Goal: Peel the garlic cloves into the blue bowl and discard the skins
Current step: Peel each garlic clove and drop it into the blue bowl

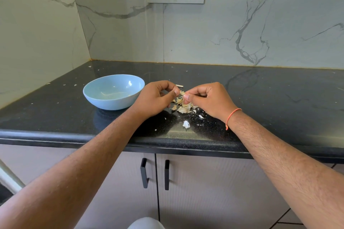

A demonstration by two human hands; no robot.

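Note:
A pale blue bowl point(113, 91) stands on the black counter, left of my hands. My left hand point(155, 98) and my right hand point(206, 99) meet just above the counter, and both pinch one small garlic clove point(182, 93) between thumb and fingertips. Under them lies a small heap of garlic cloves and papery skins point(183, 107). A loose white skin piece point(186, 124) lies nearer the counter's front edge. What the bowl holds is too faint to tell.
The black granite counter point(270, 98) runs to marble walls at the back and left. Small skin flecks are scattered over it, with one scrap point(179, 85) behind my hands. Cabinet doors with black handles point(144, 173) sit below the front edge.

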